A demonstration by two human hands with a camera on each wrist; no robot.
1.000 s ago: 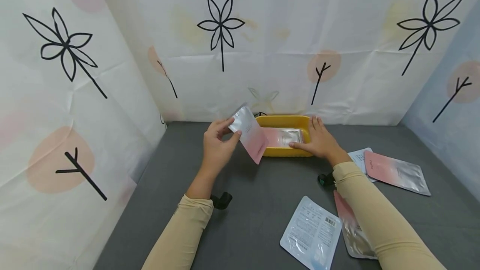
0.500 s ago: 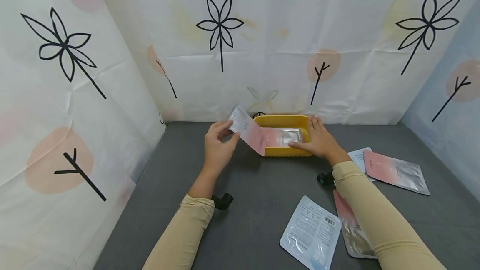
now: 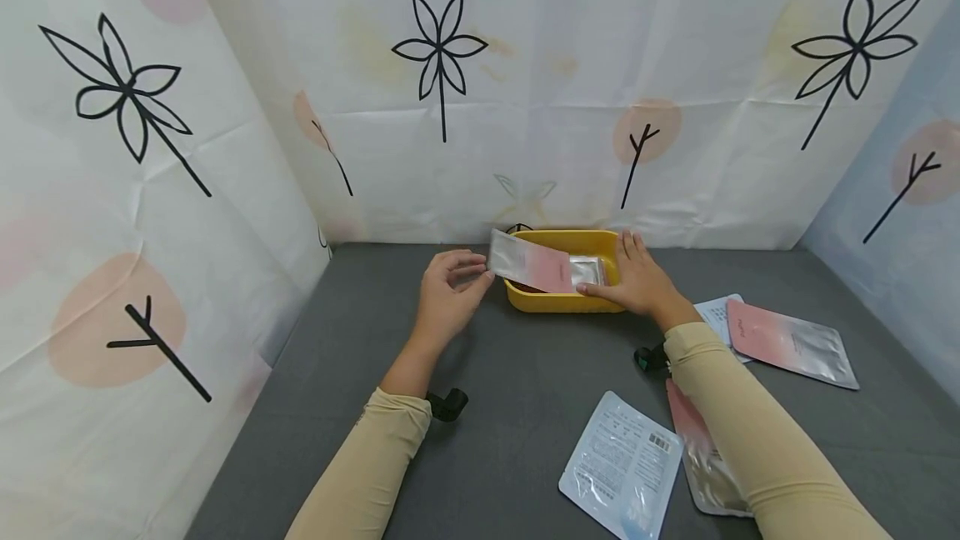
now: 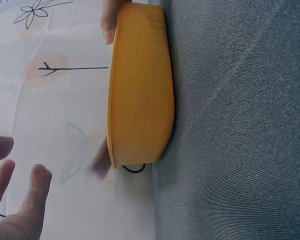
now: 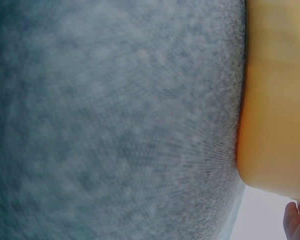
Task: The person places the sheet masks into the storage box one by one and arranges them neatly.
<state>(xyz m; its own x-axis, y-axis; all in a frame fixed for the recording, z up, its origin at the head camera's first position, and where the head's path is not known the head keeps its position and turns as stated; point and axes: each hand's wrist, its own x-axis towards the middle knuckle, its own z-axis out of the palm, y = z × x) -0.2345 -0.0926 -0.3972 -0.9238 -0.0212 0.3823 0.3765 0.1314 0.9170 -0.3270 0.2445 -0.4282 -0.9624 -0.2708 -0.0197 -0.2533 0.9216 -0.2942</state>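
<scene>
A yellow plastic bin (image 3: 566,302) stands by the back curtain, with pink-and-silver foil sheet mask packets inside. One sheet mask packet (image 3: 531,262) slants across its left end, the silver end raised over the rim; its edge is blurred in the left wrist view. My left hand (image 3: 452,294) is just left of that raised end; the left wrist view shows the fingertips (image 4: 40,175) spread apart, away from the packet. At the bin's right end rests my right hand (image 3: 641,280), fingers stretched along the rim and thumb over the front corner.
A white printed packet (image 3: 622,465) lies at the front of the grey table (image 3: 495,440), beside a pink-silver packet (image 3: 712,465) partly under the right sleeve. Another pink-silver packet (image 3: 795,344) overlaps a white one (image 3: 716,319) at right. A patterned curtain (image 3: 555,148) stands behind.
The packet my left hand was holding swings from steeply tilted to lying lower across the bin, its lower end moving right and inside. The left fingers have let go. The right hand stays put.
</scene>
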